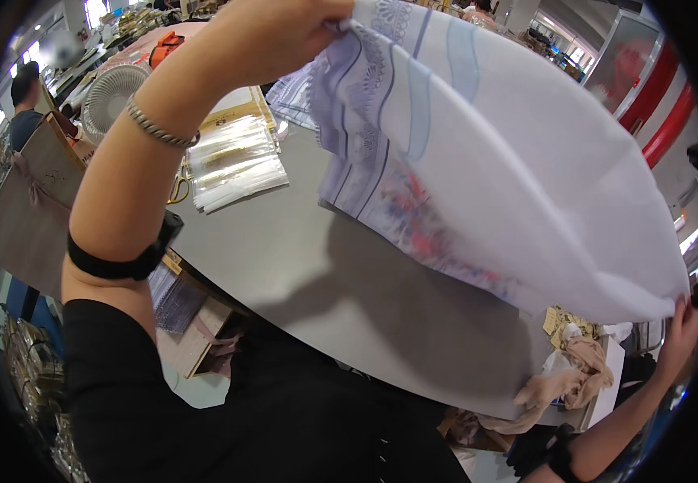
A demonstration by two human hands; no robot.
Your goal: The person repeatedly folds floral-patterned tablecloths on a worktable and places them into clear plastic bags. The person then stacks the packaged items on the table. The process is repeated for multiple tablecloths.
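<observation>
A large white cloth (526,177) with a lilac lace-patterned border, pale blue stripes and a blurred red and blue floral print is stretched up over the grey table (284,274), casting a shadow on it. My left hand (316,28) is raised at the top, fingers closed on the cloth's upper edge. My right hand (679,330), low at the far right, grips the cloth's other end. Left of the cloth lie a stack of clear packets (236,169) and gold-handled scissors (180,190); part of a folded patterned cloth (288,101) lies behind it.
A white fan (113,97) and orange object (167,48) stand at back left, near a person (22,105) in dark clothing. Wooden boxes (196,338) sit below the table's left edge. Beige fabric (586,370) and a white box lie at the right end; red tubes (667,121) show behind.
</observation>
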